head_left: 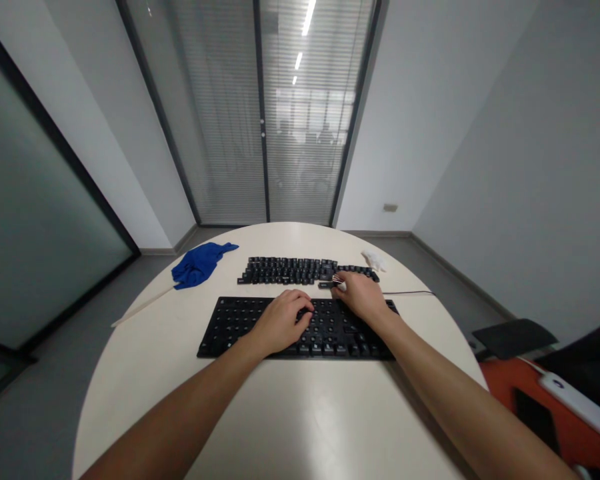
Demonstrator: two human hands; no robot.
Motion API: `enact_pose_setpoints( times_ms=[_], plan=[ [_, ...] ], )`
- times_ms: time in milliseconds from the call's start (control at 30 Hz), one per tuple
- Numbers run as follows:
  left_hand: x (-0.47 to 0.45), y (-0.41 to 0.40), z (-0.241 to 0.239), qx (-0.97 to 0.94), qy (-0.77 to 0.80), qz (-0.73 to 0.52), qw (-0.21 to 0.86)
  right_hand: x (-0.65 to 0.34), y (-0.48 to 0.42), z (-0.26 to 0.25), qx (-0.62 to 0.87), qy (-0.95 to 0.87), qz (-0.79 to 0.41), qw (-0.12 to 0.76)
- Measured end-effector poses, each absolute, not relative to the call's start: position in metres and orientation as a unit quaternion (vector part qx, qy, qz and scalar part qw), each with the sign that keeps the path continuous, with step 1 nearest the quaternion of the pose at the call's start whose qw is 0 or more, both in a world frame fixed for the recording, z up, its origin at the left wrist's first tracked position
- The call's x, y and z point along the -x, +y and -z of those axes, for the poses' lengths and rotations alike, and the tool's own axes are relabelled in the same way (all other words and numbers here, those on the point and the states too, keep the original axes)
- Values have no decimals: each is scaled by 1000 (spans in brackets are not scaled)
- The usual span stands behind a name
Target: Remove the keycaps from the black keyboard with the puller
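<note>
A black keyboard base (230,327) lies near me on a round white table (290,427). Behind it sits a row of loose black keycaps (285,270) laid out in keyboard order. My left hand (281,322) rests on the middle of the keyboard base, fingers curled down against it. My right hand (360,295) is at the far right edge of the base, fingers pinched round a small tool with thin wire prongs (338,281) that points at the keycap row.
A blue cloth (200,263) lies at the table's far left, beside a thin pale stick (143,307). A crumpled white wipe (374,260) is at the far right. A black cable (410,292) runs off the right edge. An orange chair (555,427) stands at the right.
</note>
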State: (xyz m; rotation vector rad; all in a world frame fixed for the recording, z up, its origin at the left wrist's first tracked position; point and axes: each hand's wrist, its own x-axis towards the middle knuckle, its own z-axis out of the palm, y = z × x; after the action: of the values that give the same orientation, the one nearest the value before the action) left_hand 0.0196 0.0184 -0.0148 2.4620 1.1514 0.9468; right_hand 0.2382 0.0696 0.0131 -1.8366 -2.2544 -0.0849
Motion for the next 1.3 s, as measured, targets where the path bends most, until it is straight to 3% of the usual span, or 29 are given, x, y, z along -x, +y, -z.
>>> enact_pose_setpoints(
  times_ms=[800, 1000, 1133, 1300],
  plan=[
    [-20, 19, 12, -849, 395, -325, 135, -230, 78, -2, 614, -775, 17, 149],
    [-20, 18, 12, -848, 394, -327, 138, -238, 72, -9, 636, -740, -12, 218],
    [-21, 17, 11, -843, 397, -336, 141, -252, 60, -20, 550, -788, -85, 265],
    [-21, 17, 9, -817, 420, -368, 142, -252, 38, -31, 414, -853, -190, 255]
  ],
)
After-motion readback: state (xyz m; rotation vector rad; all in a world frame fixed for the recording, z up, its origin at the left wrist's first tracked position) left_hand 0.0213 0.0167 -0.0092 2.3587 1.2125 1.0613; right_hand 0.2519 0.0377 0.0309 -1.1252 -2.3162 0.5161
